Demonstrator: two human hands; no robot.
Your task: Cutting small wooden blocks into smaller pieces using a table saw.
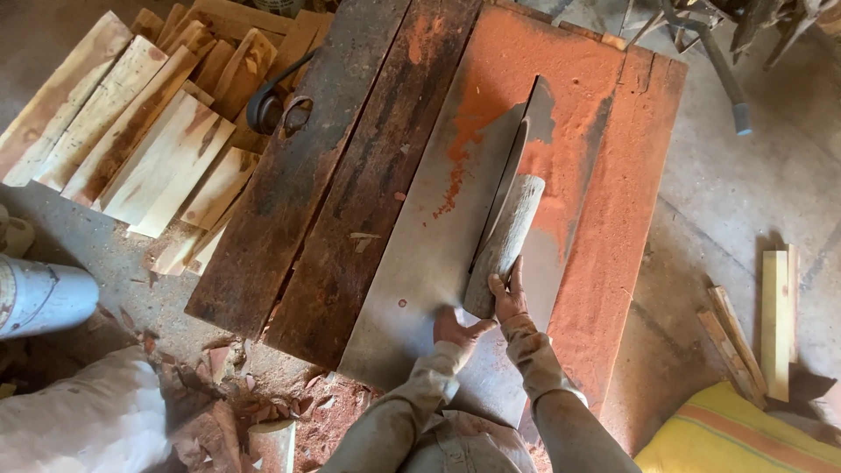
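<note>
With my left hand (457, 330) flat behind the log (504, 245) and right hand (510, 298) fingers wrapped around it on the surface (420, 263), any slip risks contact with the blade (512, 166).

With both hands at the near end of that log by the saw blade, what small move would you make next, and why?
Probably ease the log a little further forward along the blade, hands kept back. The right hand grips its near end, the left hand braces beside it on the metal plate, and the log already lies against the blade, so a slow, straight push seems safest.
</note>
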